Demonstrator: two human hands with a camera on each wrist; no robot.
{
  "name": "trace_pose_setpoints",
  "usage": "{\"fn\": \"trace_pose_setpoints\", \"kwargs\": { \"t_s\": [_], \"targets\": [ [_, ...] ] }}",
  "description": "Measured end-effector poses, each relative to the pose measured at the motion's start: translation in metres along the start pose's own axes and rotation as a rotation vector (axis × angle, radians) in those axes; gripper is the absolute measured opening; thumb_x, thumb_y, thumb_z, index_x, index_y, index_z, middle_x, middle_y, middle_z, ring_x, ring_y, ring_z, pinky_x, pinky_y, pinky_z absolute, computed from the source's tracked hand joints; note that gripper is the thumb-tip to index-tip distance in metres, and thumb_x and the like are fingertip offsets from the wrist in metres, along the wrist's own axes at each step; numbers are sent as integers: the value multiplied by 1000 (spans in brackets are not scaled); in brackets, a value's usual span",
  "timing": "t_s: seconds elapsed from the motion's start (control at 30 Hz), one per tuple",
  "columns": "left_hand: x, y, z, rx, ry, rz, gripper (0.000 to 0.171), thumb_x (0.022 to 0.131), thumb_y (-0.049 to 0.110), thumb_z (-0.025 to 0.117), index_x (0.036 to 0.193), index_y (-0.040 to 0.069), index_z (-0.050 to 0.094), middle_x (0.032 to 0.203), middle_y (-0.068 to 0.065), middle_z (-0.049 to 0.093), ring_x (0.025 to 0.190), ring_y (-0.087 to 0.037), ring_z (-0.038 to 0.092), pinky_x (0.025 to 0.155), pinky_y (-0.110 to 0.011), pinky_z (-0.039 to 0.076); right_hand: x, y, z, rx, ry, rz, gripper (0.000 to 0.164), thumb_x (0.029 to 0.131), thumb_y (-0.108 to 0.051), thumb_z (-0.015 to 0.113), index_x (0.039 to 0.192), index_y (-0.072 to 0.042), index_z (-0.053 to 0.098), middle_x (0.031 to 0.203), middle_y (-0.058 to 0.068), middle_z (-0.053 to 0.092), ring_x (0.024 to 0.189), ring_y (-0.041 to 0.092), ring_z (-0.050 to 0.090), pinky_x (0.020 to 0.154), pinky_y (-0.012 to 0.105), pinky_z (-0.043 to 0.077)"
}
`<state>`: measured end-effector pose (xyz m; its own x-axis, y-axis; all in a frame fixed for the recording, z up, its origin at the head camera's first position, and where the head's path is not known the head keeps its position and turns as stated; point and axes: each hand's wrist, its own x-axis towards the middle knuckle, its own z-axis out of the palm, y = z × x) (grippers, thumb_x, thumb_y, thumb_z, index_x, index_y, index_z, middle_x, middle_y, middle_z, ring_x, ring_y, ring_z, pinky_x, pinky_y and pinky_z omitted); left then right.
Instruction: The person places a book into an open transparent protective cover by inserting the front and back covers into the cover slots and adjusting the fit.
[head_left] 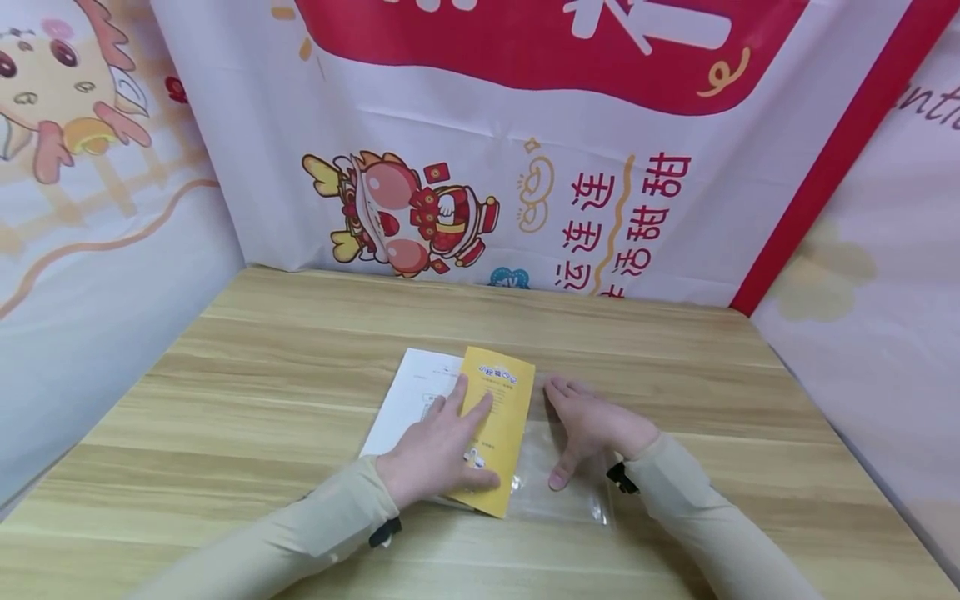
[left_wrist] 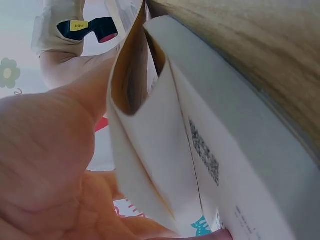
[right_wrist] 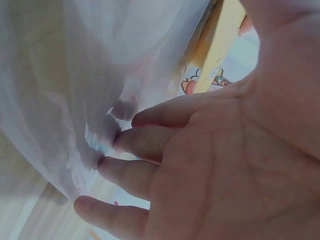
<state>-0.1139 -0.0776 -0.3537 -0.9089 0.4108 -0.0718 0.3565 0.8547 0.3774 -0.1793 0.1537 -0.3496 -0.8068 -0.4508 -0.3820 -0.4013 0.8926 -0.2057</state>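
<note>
A white booklet (head_left: 397, 400) lies on the table with a yellow printed paper (head_left: 513, 425) over its right part. My left hand (head_left: 429, 457) rests on the yellow paper with fingers spread, index and middle fingers toward its top and thumb near the lower right. In the left wrist view the papers bow up beside the palm, and a dark code patch (left_wrist: 204, 150) shows on a white page. My right hand (head_left: 600, 427) touches a clear plastic sleeve (head_left: 558, 504) to the right, its fingers extended. In the right wrist view the fingertips (right_wrist: 112, 167) meet the wrinkled film.
The wooden table (head_left: 247, 400) reaches back to a printed cloth (head_left: 465, 108) hanging behind it. More printed cloth hangs at the left and right sides. Each wrist wears a black device, one below the left cuff (head_left: 386, 532) and one at the right cuff (head_left: 621, 477).
</note>
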Motion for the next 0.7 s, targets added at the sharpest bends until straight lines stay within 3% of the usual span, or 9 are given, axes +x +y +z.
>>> {"fn": "trace_pose_setpoints", "kwargs": {
  "t_s": [0.43, 0.7],
  "targets": [
    [-1, 0, 0, 45, 12, -3, 101, 70, 59, 75, 150, 17, 31, 156, -17, -2, 127, -46, 34, 74, -49, 50, 0, 0, -1, -20, 3, -18, 142, 45, -56, 86, 149, 7, 12, 154, 20, 9, 141, 36, 9, 112, 42, 12],
    [1, -1, 0, 56, -2, -2, 100, 69, 60, 74, 149, 16, 33, 157, -16, 0, 125, -42, 36, 74, -45, 50, -1, 4, -1, 8, -4, -11, 140, 46, -54, 86, 149, 5, 11, 155, 19, 7, 141, 35, 9, 112, 42, 12]
  ]
}}
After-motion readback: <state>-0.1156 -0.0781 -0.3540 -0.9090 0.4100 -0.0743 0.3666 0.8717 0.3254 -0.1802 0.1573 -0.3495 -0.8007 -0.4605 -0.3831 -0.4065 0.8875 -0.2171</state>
